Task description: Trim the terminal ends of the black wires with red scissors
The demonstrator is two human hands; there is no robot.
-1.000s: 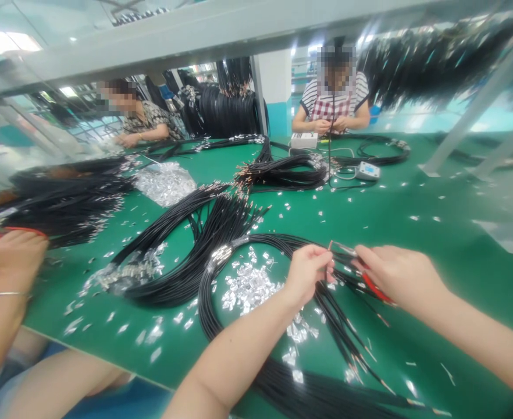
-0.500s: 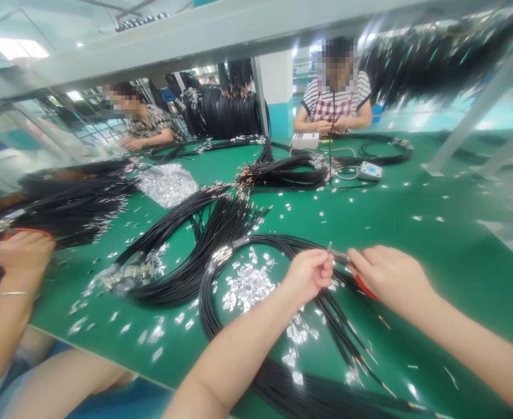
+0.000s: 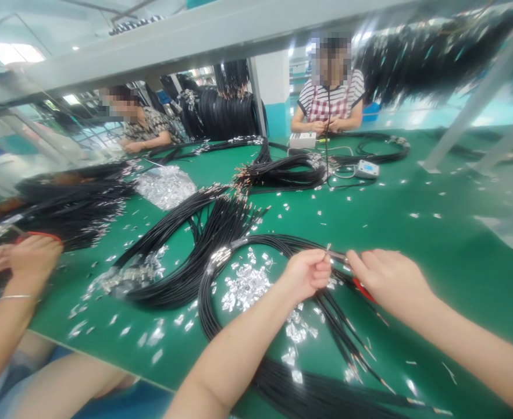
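Note:
My left hand (image 3: 306,272) is pinched shut on the end of a thin black cable (image 3: 335,255), just above a coil of black cables (image 3: 221,262) on the green table (image 3: 413,244). My right hand (image 3: 389,279) is closed round a red-handled tool (image 3: 363,288) whose tip meets the same cable end. The two hands nearly touch. Shiny foil scraps (image 3: 245,285) lie inside the coil, left of my left hand. More cable ends fan out under my hands towards the table's near edge.
Bundles of black cables (image 3: 282,171) and a heap of foil (image 3: 164,186) lie further back. A co-worker's hands (image 3: 25,262) work at the left; two other people sit across the table. A small white box (image 3: 367,169) stands at the back.
My hands have come closer together on the cable end, and the metal tips of the tool that stood open a second ago have closed in between them.

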